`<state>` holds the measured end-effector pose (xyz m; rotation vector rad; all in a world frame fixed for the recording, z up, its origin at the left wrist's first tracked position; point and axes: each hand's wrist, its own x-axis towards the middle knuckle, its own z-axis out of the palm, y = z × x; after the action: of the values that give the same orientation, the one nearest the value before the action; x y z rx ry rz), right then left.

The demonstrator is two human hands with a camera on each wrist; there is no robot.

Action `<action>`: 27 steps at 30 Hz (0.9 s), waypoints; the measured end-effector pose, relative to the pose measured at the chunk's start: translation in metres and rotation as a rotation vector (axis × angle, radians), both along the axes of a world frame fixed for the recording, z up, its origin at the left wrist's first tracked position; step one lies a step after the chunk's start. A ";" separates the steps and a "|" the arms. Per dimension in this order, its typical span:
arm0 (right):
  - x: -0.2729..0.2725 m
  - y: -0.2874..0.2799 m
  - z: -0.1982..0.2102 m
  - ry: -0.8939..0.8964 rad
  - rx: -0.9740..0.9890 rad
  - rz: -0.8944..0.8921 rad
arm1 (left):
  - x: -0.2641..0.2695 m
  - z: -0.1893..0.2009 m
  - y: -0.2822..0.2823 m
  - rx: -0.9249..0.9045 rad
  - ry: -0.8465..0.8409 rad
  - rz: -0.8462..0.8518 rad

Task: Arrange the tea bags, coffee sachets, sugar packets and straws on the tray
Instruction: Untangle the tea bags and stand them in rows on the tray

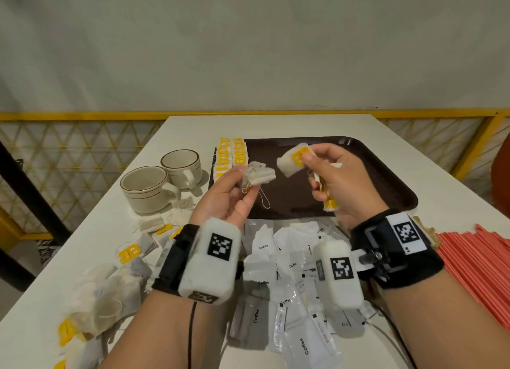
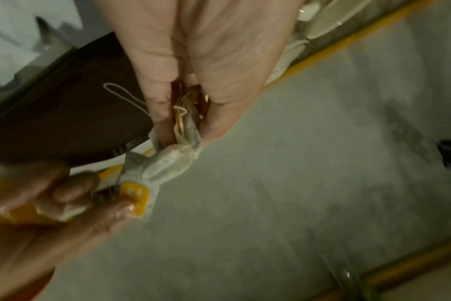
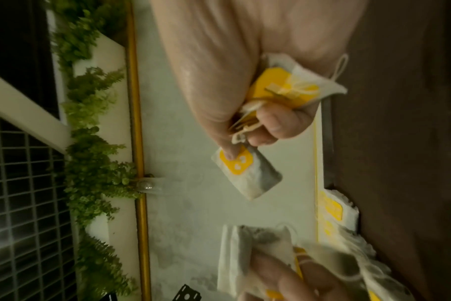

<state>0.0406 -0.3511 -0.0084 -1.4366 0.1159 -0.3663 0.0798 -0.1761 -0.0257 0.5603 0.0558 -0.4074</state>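
Observation:
Both hands hover over the near part of the dark brown tray [image 1: 386, 175]. My left hand [image 1: 234, 186] pinches a crumpled tea bag [image 1: 259, 174] [image 2: 168, 163] whose string loop dangles below. My right hand [image 1: 328, 172] pinches a tea bag with a yellow tag [image 1: 294, 160] [image 3: 247, 173] between thumb and forefinger, and its curled lower fingers grip more tea bags [image 1: 329, 203] [image 3: 294, 89]. Two rows of tea bags [image 1: 231, 153] lie along the tray's left edge. Coffee sachets [image 1: 292, 285] lie strewn below my wrists. Red straws [image 1: 480, 269] are piled at the right.
Two beige cups [image 1: 162, 180] stand left of the tray. Loose tea bags [image 1: 110, 294] litter the white table's [image 1: 441, 180] near left side. A yellow mesh railing [image 1: 69, 147] runs behind the table.

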 end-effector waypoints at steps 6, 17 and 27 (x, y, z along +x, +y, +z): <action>-0.008 -0.007 0.006 -0.052 -0.105 -0.005 | 0.000 0.001 0.007 0.206 -0.135 -0.023; -0.013 -0.012 0.002 0.075 -0.152 0.247 | 0.003 -0.001 0.005 0.365 -0.198 0.072; 0.028 0.000 0.008 0.310 -0.487 0.334 | 0.014 0.006 0.021 0.103 0.055 0.238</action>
<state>0.0685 -0.3508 -0.0008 -1.9525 0.0345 0.1183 0.0934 -0.1553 -0.0193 0.6365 0.1949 -0.1889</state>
